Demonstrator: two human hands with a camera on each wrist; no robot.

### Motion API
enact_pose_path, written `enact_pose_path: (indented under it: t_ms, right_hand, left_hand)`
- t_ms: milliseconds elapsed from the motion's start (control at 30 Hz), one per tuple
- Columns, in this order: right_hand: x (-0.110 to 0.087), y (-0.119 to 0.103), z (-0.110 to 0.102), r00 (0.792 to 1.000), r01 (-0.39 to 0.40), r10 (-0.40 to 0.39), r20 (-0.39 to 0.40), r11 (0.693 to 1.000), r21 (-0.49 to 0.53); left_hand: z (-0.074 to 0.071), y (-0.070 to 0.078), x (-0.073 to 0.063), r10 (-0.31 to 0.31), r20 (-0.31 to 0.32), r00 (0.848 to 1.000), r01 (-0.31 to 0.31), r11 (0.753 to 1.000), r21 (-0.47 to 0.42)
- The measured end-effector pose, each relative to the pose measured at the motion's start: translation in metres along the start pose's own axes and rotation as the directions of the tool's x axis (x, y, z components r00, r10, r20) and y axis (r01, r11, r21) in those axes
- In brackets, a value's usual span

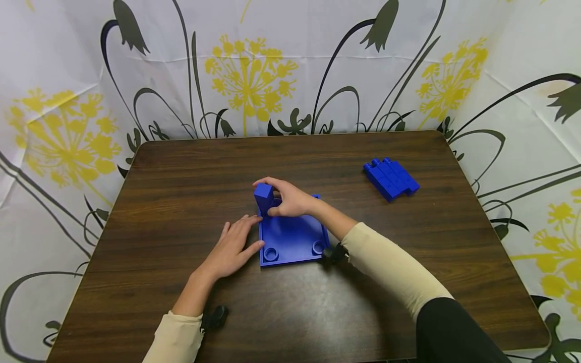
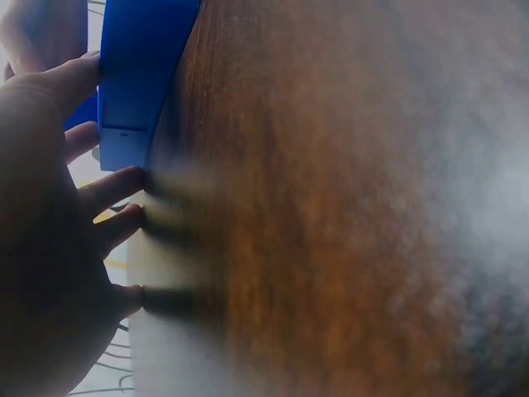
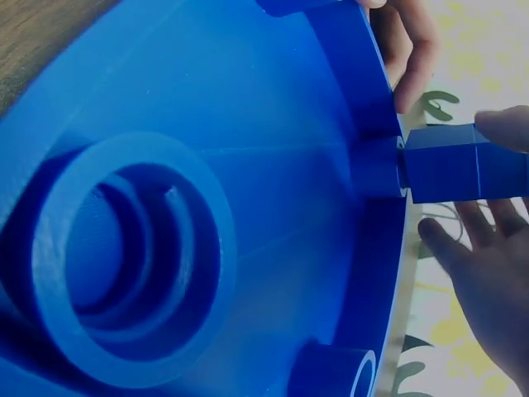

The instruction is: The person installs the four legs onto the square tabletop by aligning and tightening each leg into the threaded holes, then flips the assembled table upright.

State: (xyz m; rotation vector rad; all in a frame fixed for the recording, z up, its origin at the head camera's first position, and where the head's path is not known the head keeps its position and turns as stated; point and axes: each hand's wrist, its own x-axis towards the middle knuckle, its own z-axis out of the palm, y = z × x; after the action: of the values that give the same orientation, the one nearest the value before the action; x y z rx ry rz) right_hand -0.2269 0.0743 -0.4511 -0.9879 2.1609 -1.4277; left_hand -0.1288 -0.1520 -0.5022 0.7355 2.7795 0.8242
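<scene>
Blue plastic rect. tray [image 1: 292, 234], shallow w/ raised rim, lies flat abt mid worktop, the worktop being a dark brown wood-grain table [image 1: 181, 191]; it sits well in from the L & R edges. Inside tray: blue round hollow sockets [image 3: 136, 256], one per corner as seen from R wrist; the nr-R one shows a stepped inner wall, nr-L one [image 1: 271, 254] likewise a ring. At tray's far-L corner, blue plastic square-section block [image 1: 263, 197] stands roughly upright, lower end at that corner's socket; can't tell if it's pushed fully in. R hand [image 1: 292, 198] grasps this block, thumb one side, fingers the other, forearm crossing over tray's R rim. L hand [image 1: 232, 247] has no grip: fingers spread & mostly straight, thumb + index against tray's L rim, other fingertips resting on worktop just beside it. Twd worktop's far-R corner, well apart from tray, a group of blue plastic blocks w/ short round studs [image 1: 391, 179] lies side by side, studs twd far edge, one piece jutting out twd R edge; exact no. hard to tell. Beige sleeves [image 1: 392, 264] on both arms, black cloth [image 1: 454, 330] further up R arm. Past worktop's far edge hangs white fabric w/ yellow & grey-green flower print [image 1: 299, 30]
</scene>
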Motion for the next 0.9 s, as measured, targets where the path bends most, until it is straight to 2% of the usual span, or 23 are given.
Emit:
enact_pose_path:
  t_ms: [100, 200, 333, 467, 667, 900]
  right_hand:
    - [0.0, 0.001, 0.0, 0.999, 0.02, -0.02, 0.027, 1.0, 0.011]
    - [-0.001, -0.001, 0.0, 0.999, 0.005, -0.004, 0.037, 1.0, -0.015]
    - [-0.002, -0.005, 0.001, 0.999, -0.044, 0.045, 0.018, 0.996, -0.072]
    - [-0.002, -0.004, 0.003, 0.998, -0.06, 0.059, -0.016, 0.995, -0.08]
    - [0.0, -0.001, 0.006, 0.994, -0.069, 0.059, -0.091, 0.991, -0.114]
    - [0.003, -0.001, 0.011, 0.968, -0.143, 0.091, -0.235, 0.965, -0.218]
  left_hand:
    - [0.0, 0.0, 0.0, -0.001, 0.0, 1.0, 0.001, 1.0, -0.001]
    - [-0.001, 0.001, 0.0, 0.001, -0.001, 1.0, -0.001, 1.0, -0.005]
    - [0.0, 0.001, 0.0, 0.0, 0.001, 1.0, 0.0, 1.0, -0.005]
    - [0.0, 0.002, -0.001, -0.002, 0.002, 1.0, 0.002, 1.0, -0.004]
    - [-0.001, 0.002, -0.001, 0.0, 0.003, 1.0, 0.0, 1.0, -0.003]
    - [-0.002, 0.002, -0.001, -0.004, 0.005, 1.0, 0.004, 1.0, 0.0]
